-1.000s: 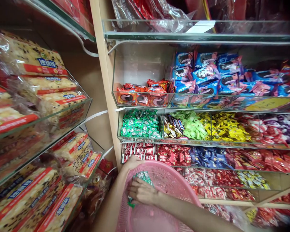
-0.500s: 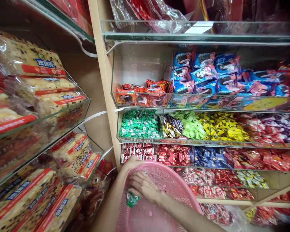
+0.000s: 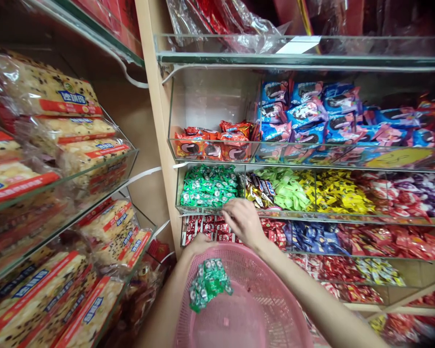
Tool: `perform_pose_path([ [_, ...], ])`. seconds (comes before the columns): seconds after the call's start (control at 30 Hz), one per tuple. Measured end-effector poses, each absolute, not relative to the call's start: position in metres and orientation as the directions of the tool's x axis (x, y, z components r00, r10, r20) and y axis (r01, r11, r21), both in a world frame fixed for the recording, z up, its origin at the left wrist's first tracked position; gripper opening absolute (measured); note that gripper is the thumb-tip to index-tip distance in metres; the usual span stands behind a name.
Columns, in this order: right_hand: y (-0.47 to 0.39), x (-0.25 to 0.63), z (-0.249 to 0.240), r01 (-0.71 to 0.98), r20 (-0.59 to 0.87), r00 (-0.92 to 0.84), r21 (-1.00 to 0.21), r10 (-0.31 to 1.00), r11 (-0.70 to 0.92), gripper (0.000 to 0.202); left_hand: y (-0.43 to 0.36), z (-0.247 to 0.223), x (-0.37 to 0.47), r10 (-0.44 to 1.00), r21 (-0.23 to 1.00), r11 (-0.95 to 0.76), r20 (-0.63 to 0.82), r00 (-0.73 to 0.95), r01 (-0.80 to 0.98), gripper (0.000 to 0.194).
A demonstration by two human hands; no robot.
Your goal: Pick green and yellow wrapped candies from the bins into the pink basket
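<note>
My left hand [image 3: 201, 244] grips the far left rim of a pink plastic basket [image 3: 286, 309], its fingers partly hidden by the rim. Inside the basket, a heap of green-wrapped candies [image 3: 210, 284] rests against the left wall. Above the far rim is my right hand [image 3: 243, 220], fingers loosely bent and apart, with nothing visible in them. It is near the front edge of the shelf bin of green-wrapped candies [image 3: 208, 186], before the red-and-white packets [image 3: 195, 227] on the shelf below.
Glass-fronted shelves hold brown and gold bars [image 3: 261, 188], yellow candies [image 3: 337, 193], blue-wrapped sweets [image 3: 315, 237] and blue cookie packs [image 3: 306, 108]. At left, packaged pastries [image 3: 72, 99] sit on glass shelves beside a wooden upright [image 3: 159, 111].
My right hand has moved up and away from inside the basket toward the shelf. The green candies it held now lie in the basket. My left hand stays on the rim.
</note>
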State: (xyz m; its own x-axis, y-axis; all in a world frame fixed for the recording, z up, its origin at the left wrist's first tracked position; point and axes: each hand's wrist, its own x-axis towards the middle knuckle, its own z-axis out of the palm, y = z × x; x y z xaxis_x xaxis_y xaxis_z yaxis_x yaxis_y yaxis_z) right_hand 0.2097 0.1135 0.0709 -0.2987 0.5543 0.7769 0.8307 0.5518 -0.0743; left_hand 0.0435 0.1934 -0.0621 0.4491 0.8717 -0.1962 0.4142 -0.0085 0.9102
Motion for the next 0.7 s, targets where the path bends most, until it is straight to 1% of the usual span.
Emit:
perform_pose_path([
  [0.07, 0.121, 0.213, 0.094, 0.919, 0.752, -0.273, 0.02, 0.6, 0.393, 0.021, 0.195, -0.062, 0.043, 0.869, 0.879, -0.052, -0.194, 0.455, 0.475, 0.056],
  [0.13, 0.127, 0.214, 0.107, 0.959, 0.703, -0.267, 0.128, 0.659, 0.252, 0.021, 0.196, -0.063, 0.042, 0.865, 0.876, -0.07, -0.185, 0.466, 0.477, 0.059],
  [0.2, 0.131, 0.214, 0.111, 0.962, 0.646, -0.27, 0.213, 0.714, 0.172, 0.024, 0.198, -0.064, 0.042, 0.86, 0.883, -0.071, -0.182, 0.477, 0.464, 0.061],
  [0.23, 0.132, 0.214, 0.111, 0.96, 0.624, -0.269, 0.236, 0.733, 0.152, 0.025, 0.198, -0.065, 0.041, 0.858, 0.885, -0.069, -0.183, 0.48, 0.46, 0.061],
  [0.3, 0.133, 0.214, 0.109, 0.96, 0.601, -0.258, 0.246, 0.757, 0.131, 0.026, 0.199, -0.068, 0.041, 0.858, 0.883, -0.061, -0.192, 0.477, 0.466, 0.061],
  [0.47, 0.136, 0.21, 0.112, 0.974, 0.56, -0.204, 0.2, 0.803, 0.107, 0.02, 0.201, -0.075, 0.04, 0.856, 0.864, -0.052, -0.22, 0.469, 0.5, 0.06],
  [0.6, 0.141, 0.206, 0.117, 0.975, 0.518, -0.168, 0.213, 0.839, 0.064, 0.018, 0.202, -0.077, 0.038, 0.851, 0.868, -0.071, -0.205, 0.484, 0.492, 0.057],
  [0.7, 0.144, 0.205, 0.118, 0.975, 0.514, -0.162, 0.217, 0.843, 0.054, 0.018, 0.204, -0.078, 0.038, 0.843, 0.87, -0.088, -0.194, 0.501, 0.485, 0.055],
])
